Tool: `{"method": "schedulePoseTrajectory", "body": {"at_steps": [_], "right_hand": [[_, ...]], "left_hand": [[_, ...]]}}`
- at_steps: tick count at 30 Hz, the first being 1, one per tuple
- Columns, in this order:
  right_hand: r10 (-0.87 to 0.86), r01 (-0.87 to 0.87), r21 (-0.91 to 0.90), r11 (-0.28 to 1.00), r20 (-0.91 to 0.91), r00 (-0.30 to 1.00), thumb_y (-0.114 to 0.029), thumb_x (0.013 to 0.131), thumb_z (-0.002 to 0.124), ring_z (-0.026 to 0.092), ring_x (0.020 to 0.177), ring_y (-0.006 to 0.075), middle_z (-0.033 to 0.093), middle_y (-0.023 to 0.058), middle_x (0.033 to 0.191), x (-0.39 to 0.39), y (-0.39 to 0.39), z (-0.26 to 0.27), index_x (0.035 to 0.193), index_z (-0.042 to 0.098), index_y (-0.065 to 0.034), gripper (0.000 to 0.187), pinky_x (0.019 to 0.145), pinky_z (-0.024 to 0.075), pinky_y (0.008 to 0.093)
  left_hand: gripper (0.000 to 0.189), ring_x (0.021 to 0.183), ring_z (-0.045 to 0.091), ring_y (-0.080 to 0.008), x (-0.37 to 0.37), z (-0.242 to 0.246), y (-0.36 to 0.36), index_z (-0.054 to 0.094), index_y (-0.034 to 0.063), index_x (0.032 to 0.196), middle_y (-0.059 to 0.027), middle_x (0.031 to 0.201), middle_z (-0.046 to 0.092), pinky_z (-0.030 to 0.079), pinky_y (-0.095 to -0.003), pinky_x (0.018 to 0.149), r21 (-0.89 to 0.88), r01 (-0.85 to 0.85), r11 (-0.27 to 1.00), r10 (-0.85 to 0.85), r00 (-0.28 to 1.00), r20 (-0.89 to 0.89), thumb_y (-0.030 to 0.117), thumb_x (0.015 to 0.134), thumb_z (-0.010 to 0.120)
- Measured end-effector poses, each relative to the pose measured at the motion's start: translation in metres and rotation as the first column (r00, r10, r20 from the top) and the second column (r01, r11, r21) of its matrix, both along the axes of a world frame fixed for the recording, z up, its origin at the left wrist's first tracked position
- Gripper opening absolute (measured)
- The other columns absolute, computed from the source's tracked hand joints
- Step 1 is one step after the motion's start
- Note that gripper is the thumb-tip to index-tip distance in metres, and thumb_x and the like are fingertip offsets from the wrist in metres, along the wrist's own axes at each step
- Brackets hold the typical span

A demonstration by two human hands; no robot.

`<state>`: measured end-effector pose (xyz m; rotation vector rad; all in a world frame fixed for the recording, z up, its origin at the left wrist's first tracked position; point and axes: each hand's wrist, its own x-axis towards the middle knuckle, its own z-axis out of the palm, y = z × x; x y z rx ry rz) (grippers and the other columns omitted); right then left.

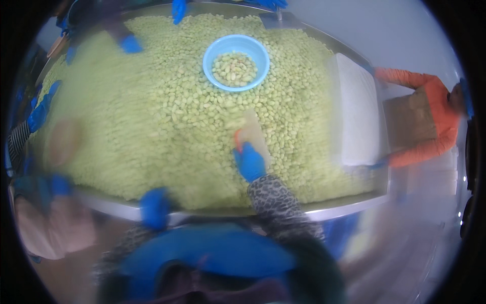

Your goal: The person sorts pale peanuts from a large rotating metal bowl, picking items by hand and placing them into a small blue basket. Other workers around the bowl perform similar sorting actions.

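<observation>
My right hand (250,161), in a blue glove, is closed on a flat pale scraper or scoop (253,131) with an orange-red edge or handle. The tool lies against pale green, oval pieces (190,110), perhaps peeled fruit or beans, heaped in a large metal-rimmed basin (341,206). My left hand (155,208), also blue-gloved and blurred, is at the near rim; its fingers cannot be made out. Beyond my right hand, a light blue plastic bowl (208,66) rests on the heap, holding some of the same pieces.
At the right, a person in orange (442,110) holds a white crate or tray (360,114) over the basin's end. Other workers' blue-gloved hands reach in at the far side and left (40,114). A metal plate (281,21) stands at the far rim.
</observation>
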<state>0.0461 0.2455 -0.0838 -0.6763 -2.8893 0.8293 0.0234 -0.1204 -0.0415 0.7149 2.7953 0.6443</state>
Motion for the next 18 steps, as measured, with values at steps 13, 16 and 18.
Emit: {"method": "schedulePoseTrajectory", "body": {"at_steps": [13, 16, 18], "right_hand": [[-0.515, 0.550, 0.139, 0.824, -0.222, 0.828, -0.036, 0.093, 0.065, 0.062, 0.067, 0.0405, 0.063, 0.0225, 0.074, 0.082, 0.155, 0.033, 0.095, 0.054, -0.0008, 0.037, 0.061, 0.0478, 0.0468], [-0.488, 0.514, 0.246, 0.822, -0.163, 0.858, -0.036, 0.093, 0.065, 0.062, 0.068, 0.0422, 0.063, 0.0244, 0.074, 0.077, 0.187, 0.019, 0.094, 0.054, -0.0003, 0.038, 0.061, 0.0479, 0.0473], [-0.444, 0.468, 0.305, 0.830, -0.147, 0.884, -0.036, 0.093, 0.064, 0.062, 0.069, 0.0428, 0.063, 0.0252, 0.074, 0.064, 0.199, 0.006, 0.094, 0.054, -0.0001, 0.038, 0.061, 0.0479, 0.0473]], "left_hand": [[0.025, 0.085, 0.060, -0.0403, -0.001, -0.014, -0.003, 0.066, 0.0030, 0.106, -0.0199, 0.091, 0.065, 0.047, -0.0498, 0.072, 0.200, 0.072, 0.977, -0.017, 0.964, -0.267, 0.008, 0.082, 0.060], [0.027, 0.090, 0.060, -0.0391, -0.001, -0.013, -0.004, 0.065, 0.0041, 0.109, -0.0187, 0.097, 0.064, 0.046, -0.0481, 0.077, 0.195, 0.064, 0.979, -0.015, 0.970, -0.242, 0.008, 0.083, 0.062], [0.031, 0.099, 0.058, -0.0357, 0.000, -0.009, -0.005, 0.063, 0.0065, 0.114, -0.0153, 0.108, 0.063, 0.045, -0.0442, 0.087, 0.214, 0.080, 0.974, -0.032, 0.976, -0.217, 0.007, 0.084, 0.064]]}}
